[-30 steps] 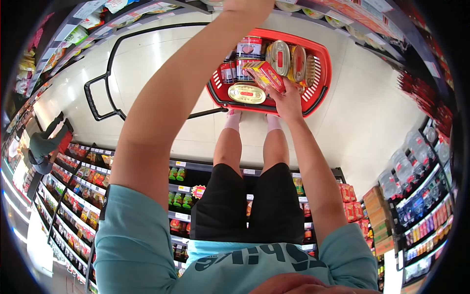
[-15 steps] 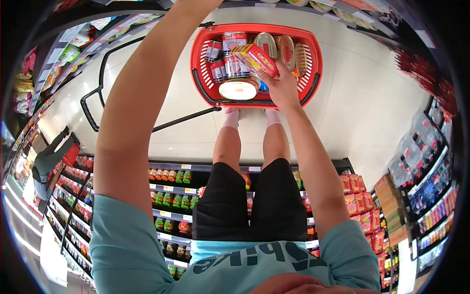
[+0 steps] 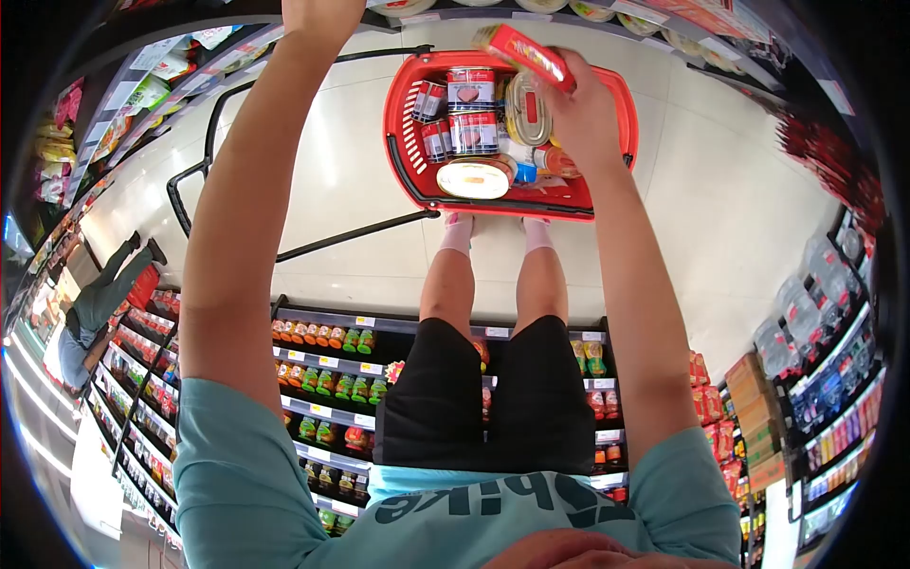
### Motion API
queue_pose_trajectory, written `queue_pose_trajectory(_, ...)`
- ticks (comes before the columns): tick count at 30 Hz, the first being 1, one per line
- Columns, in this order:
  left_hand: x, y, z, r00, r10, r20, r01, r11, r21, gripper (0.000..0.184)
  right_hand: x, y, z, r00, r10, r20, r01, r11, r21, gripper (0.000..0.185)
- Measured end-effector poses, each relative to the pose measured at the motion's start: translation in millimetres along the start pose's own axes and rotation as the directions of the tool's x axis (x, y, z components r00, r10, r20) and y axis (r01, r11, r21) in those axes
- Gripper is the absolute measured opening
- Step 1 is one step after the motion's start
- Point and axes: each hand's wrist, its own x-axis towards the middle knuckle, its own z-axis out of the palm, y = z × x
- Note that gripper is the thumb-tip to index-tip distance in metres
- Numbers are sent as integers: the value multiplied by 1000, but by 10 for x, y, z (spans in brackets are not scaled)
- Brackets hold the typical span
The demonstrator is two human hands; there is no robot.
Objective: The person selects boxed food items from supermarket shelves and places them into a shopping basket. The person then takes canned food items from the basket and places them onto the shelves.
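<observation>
My right hand [image 3: 580, 112] is closed around a small red box [image 3: 533, 57] with yellow markings, held above the far right part of a red shopping basket [image 3: 408, 196]. In the basket stand several round cans [image 3: 472, 133] with dark-and-white labels and an upright oval tin [image 3: 528, 114]. A pale-topped oval tin [image 3: 474, 178] is at the near side, beside something blue [image 3: 524, 174]. My hand and forearm hide part of the basket's right side. My left hand [image 3: 322, 17] reaches to the shelf edge at the top; its fingers are outside the picture.
The basket's black pull handle [image 3: 360, 237] extends left over the pale floor. Shelves of jars [image 3: 322, 384] stand behind my legs, with bottle packs [image 3: 806, 294] at right. Another person [image 3: 90, 313] bends by the shelves at far left.
My right hand has lifted the red box up and away from the cans, toward the basket's far edge. My left hand has shifted left along the shelf edge.
</observation>
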Motion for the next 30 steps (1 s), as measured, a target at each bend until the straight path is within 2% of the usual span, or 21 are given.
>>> queue_pose_trajectory(1, -13, 1, -43, 1000, -4, -1, 4, 1000, 0, 38, 74, -53, -18, 1000, -3, 2, 3, 1000, -2, 47)
queue_pose_trajectory(3, -37, 35, -183, 983, -95, 154, 100, 995, -24, 40, 190, -229, -54, 967, -210, -146, 204, 978, -50, 45)
queue_pose_trajectory(4, -83, 76, -182, 983, -96, 156, 101, 995, -24, 40, 217, -394, -104, 996, 6, -86, -13, 996, -83, 40)
queue_pose_trajectory(5, -152, 133, -146, 1000, 6, -16, -9, 983, -182, 42, 281, -490, -143, 996, 4, -84, -11, 996, -84, 40)
queue_pose_trajectory(6, -176, 240, -214, 976, 81, -200, -142, 938, -315, 44, 338, -546, -167, 971, -179, -157, 168, 982, -81, 40)
queue_pose_trajectory(7, -269, 431, -276, 984, 118, -131, -167, 855, -491, 50, 378, -583, -176, 910, -351, -223, 339, 936, -91, 46)
queue_pose_trajectory(9, -386, 747, -344, 999, 12, -50, -45, 671, -740, 52, 486, -657, -157, 864, -426, -269, 421, 904, -80, 42)
queue_pose_trajectory(11, -377, 907, -337, 943, -91, 321, 329, 415, -848, 53, 595, -673, -94, 803, -503, -320, 509, 858, -72, 37)
queue_pose_trajectory(12, -347, 915, -293, 943, -97, 318, 329, 415, -849, 53, 656, -665, -58, 801, -493, -339, 497, 864, -82, 40)
queue_pose_trajectory(14, -273, 943, -161, 965, -141, 220, 238, 125, -963, 59, 767, -610, 43, 799, -486, -354, 485, 869, -98, 42)
queue_pose_trajectory(17, -216, 1032, -103, 929, -228, 293, 289, -49, -956, 58, 867, -597, 234, 713, -535, -454, 517, 838, -175, 44)
queue_pose_trajectory(18, -219, 1046, -119, 928, -230, 294, 290, -49, -956, 58, 880, -629, 266, 716, -496, -492, 485, 860, -162, 43)
queue_pose_trajectory(20, -244, 1071, -156, 901, -274, 337, 390, 170, -905, 55, 879, -660, 350, 719, -452, -529, 448, 882, -144, 42)
queue_pose_trajectory(21, -241, 1077, -110, 902, -272, 335, 389, 172, -905, 55, 907, -665, 403, 762, -327, -560, 479, 866, 146, 40)
queue_pose_trajectory(22, -245, 1089, -40, 885, -271, 379, 415, 90, -905, 56, 933, -664, 432, 810, -202, -551, 479, 770, 421, 38)
queue_pose_trajectory(23, -251, 1099, 4, 866, -267, 424, 441, 5, -897, 57, 963, -599, 452, 809, -202, -552, 479, 770, 421, 38)
queue_pose_trajectory(25, -213, 1078, -94, 853, -219, 473, 482, -13, -876, 57, 1057, -434, 498, 937, 42, -345, 244, 626, 740, 34)
queue_pose_trajectory(26, -206, 1072, -128, 836, -169, 522, 525, -29, -850, 57, 1108, -422, 521, 946, 12, -323, 276, 488, 828, 26)
queue_pose_trajectory(27, -208, 1101, -85, 836, -168, 523, 526, -29, -850, 57, 1146, -400, 525, 946, 13, -323, 276, 488, 828, 26)
queue_pose_trajectory(29, -187, 1166, 82, 888, -243, 391, 298, -345, -890, 54, 1224, -371, 511, 955, 272, -121, 57, 230, 971, 17)
queue_pose_trajectory(30, -175, 1154, 164, 887, -243, 391, 298, -345, -890, 54, 1280, -307, 486, 955, 271, -120, 57, 230, 972, 17)
